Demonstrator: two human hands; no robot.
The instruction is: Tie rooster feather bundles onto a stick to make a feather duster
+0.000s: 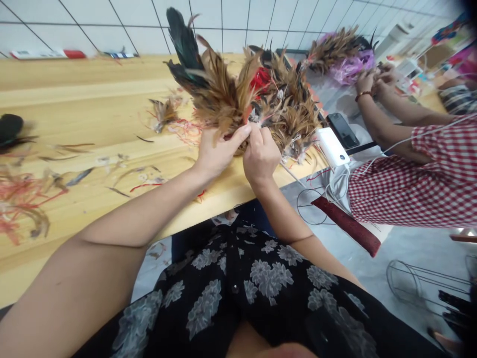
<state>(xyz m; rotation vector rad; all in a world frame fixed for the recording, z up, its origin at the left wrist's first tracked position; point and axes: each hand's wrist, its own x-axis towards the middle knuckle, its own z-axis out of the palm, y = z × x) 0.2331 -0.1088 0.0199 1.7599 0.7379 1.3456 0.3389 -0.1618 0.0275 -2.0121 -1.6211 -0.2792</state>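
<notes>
A bunch of brown and dark green feathers (pixel 212 84) stands up over the wooden table (pixel 74 109). My left hand (pixel 216 151) is closed round the base of this bunch, thumb stretched to the right. My right hand (pixel 261 156) is closed in a pinch right beside it, at the feather stems, holding something I cannot make out. Just behind my right hand lies a pile of brown feather bundles (pixel 294 114) with a red piece (pixel 261 77) among them.
Loose feathers and red threads (pixel 22 194) lie scattered on the table's left. A white power bank (pixel 333 145) and a dark phone (pixel 342 129) lie at the right edge. A person in a red checked shirt (pixel 421 184) handles brown and pink feathers (pixel 348 62).
</notes>
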